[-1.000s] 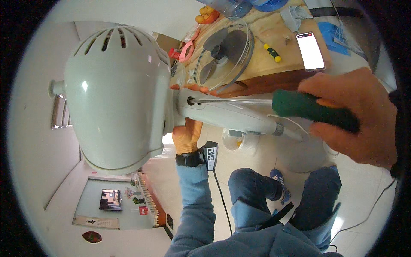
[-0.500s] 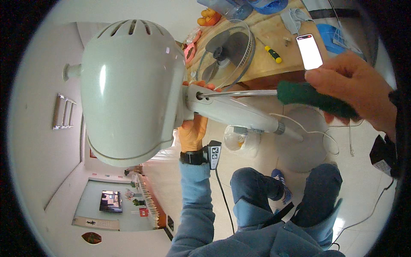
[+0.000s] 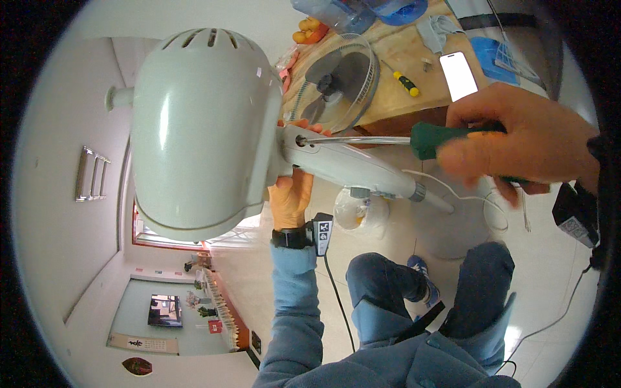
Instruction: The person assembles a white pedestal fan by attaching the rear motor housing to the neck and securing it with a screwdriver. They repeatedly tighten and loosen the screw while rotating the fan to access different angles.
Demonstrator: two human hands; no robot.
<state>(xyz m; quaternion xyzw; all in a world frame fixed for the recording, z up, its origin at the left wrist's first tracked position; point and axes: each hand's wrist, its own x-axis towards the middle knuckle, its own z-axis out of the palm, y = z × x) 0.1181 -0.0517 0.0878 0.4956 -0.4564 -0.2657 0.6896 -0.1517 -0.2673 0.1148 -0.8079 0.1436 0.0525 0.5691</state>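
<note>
The pale grey motor housing (image 3: 194,129) of a standing fan fills the left of the head view, slotted at its top. Beneath it, my left hand (image 3: 291,197) is wrapped round the fan's neck (image 3: 352,166), with its fingertips showing on the far side. My right hand (image 3: 517,139), slightly blurred, is closed around the green handle of a screwdriver (image 3: 425,140). The metal shaft runs leftward, and its tip sits inside a round hole in the neck. A smaller hole lies beside it.
A wooden table (image 3: 394,55) carries fan blades in a wire guard (image 3: 336,81), a yellow screwdriver (image 3: 406,84), a lit phone (image 3: 458,76), a grey cloth (image 3: 438,32) and oranges (image 3: 310,30). The fan's round base (image 3: 446,226), a white cord and a lined bin (image 3: 352,210) are on the floor.
My right hand has shifted its grip forward and now wraps over the screwdriver's handle, which is more level than before. The tip stays in the hole. My left hand keeps its hold.
</note>
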